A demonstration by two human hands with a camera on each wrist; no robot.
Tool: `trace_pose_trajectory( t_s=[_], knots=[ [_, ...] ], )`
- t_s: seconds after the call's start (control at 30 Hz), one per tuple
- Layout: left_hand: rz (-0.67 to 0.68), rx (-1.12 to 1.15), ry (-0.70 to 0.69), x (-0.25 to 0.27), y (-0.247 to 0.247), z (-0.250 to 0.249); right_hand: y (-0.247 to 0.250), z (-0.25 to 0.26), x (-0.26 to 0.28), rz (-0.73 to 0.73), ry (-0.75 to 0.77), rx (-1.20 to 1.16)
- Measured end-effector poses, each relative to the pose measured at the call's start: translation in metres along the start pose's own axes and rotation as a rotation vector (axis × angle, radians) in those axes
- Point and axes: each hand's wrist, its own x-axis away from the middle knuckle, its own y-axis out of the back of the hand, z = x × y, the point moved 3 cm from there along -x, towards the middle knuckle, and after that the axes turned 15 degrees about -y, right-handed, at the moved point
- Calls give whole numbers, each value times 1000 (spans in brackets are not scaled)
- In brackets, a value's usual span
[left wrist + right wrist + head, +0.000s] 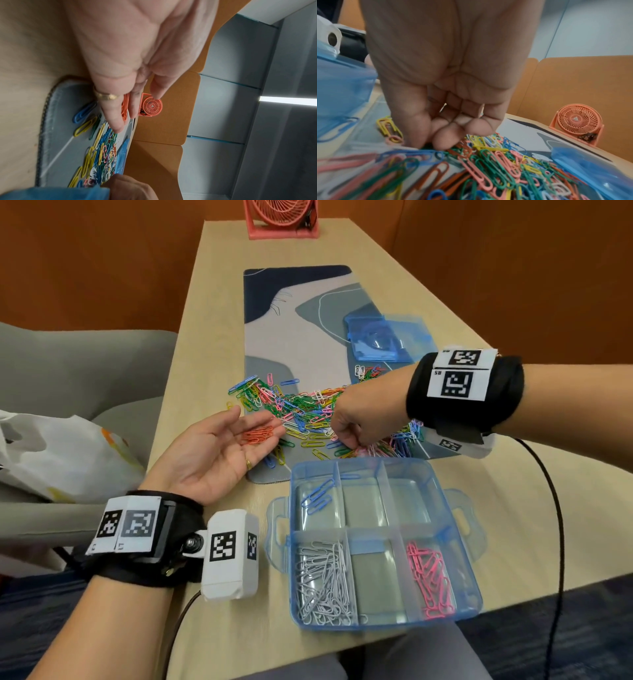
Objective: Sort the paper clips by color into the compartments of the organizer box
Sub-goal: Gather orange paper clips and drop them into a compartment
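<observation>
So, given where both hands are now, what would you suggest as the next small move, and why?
Probably pinch one more orange clip from the mixed pile: the right hand is curled fingertips-down in it, while the open left hand already cups orange clips.

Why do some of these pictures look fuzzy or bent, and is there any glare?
Head view: sharp, but the wide lens bows the table; soft glare on the box floor. Left wrist view: palm close and soft, a bright ceiling light strip glares. Right wrist view: near clips smeared with blur, the fan sharper.
</observation>
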Motion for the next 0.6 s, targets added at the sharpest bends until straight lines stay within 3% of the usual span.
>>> trace_pose_trajectory(
  t_s=[0.23,0.6],
  knots=[
    [-24,10,0,0,-2,-1,2,12,1,-39,88,-69],
    [-76,24,-23,6,-12,-3,5,7,-2,-65,51,-89]
  ],
)
